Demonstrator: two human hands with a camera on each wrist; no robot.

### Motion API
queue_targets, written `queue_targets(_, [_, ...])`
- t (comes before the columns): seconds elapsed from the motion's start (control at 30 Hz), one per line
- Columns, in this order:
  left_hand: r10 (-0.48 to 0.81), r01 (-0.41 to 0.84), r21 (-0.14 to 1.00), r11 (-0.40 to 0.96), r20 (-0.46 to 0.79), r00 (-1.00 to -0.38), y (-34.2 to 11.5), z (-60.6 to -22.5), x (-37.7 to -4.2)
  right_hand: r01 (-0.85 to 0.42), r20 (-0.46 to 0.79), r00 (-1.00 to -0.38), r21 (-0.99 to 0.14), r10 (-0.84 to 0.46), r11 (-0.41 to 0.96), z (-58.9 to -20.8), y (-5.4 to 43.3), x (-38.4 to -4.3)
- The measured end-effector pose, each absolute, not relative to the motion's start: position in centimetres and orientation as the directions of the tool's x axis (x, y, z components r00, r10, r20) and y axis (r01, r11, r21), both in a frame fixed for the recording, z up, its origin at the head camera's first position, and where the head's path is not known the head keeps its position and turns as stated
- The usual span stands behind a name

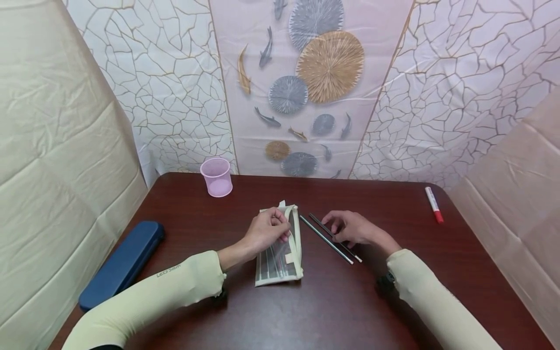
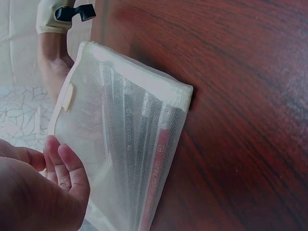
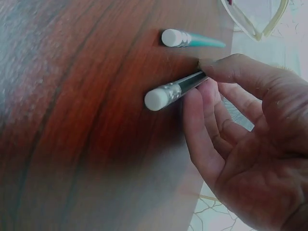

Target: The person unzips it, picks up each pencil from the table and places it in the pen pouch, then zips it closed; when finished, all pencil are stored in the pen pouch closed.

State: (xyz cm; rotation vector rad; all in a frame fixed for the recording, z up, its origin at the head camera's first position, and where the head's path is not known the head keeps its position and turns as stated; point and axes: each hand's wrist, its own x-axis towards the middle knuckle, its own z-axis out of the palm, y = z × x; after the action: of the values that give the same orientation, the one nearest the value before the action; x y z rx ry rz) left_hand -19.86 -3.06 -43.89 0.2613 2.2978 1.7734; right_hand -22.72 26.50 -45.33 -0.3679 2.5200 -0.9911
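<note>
My left hand (image 1: 270, 227) pinches the cream zip edge of a see-through mesh pencil pouch (image 1: 272, 267), whose zip side gapes on the right. Through the mesh in the left wrist view show several long, thin items, one of them a red pencil (image 2: 157, 166). To the right of the pouch, my right hand (image 1: 355, 227) holds a dark pencil (image 1: 318, 221) between thumb and fingers, its white eraser (image 3: 156, 99) pointing back towards the wrist camera. A green pencil (image 1: 325, 239) lies beside it on the table, nearly parallel, between the dark pencil and the pouch.
A long blue case (image 1: 122, 265) lies at the table's left edge. Near the back left stands a pink mesh cup (image 1: 217, 180). A white marker with a red cap (image 1: 434, 204) lies at the far right. Patterned cloth (image 1: 175, 73) hangs behind the brown table (image 1: 332, 311).
</note>
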Motion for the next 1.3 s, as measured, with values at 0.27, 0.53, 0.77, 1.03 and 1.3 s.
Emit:
queue_targets(0.27, [0.275, 0.000, 0.968, 0.252, -0.072, -0.959, -3.2, -43.6, -19.9, -0.120, -0.271, -0.877, -0.676, -0.397, 0.727, -45.1, 26.5, -23.2])
queue_targets(0.53, [0.275, 0.000, 0.966, 0.258, -0.073, -0.959, -3.3, -43.5, -20.1, -0.120, -0.262, -0.886, -0.668, -0.383, 0.735, -43.9, 25.9, -23.5])
queue_targets(0.77, [0.280, -0.011, 0.968, 0.252, -0.084, -0.956, -3.3, -43.6, -20.2, -0.074, -0.158, -0.922, -0.825, -0.355, 0.560, -42.7, 23.7, -22.9])
queue_targets(1.03, [0.289, -0.017, 0.969, 0.248, -0.091, -0.953, -3.2, -43.8, -20.3, 0.090, -0.140, -0.964, -0.972, -0.227, 0.216, -42.3, 20.0, -21.4])
queue_targets(1.3, [0.290, -0.023, 0.971, 0.237, -0.093, -0.953, -3.3, -43.9, -20.5, 0.172, -0.177, -0.973, -0.984, -0.149, 0.042, -43.3, 17.0, -19.8])
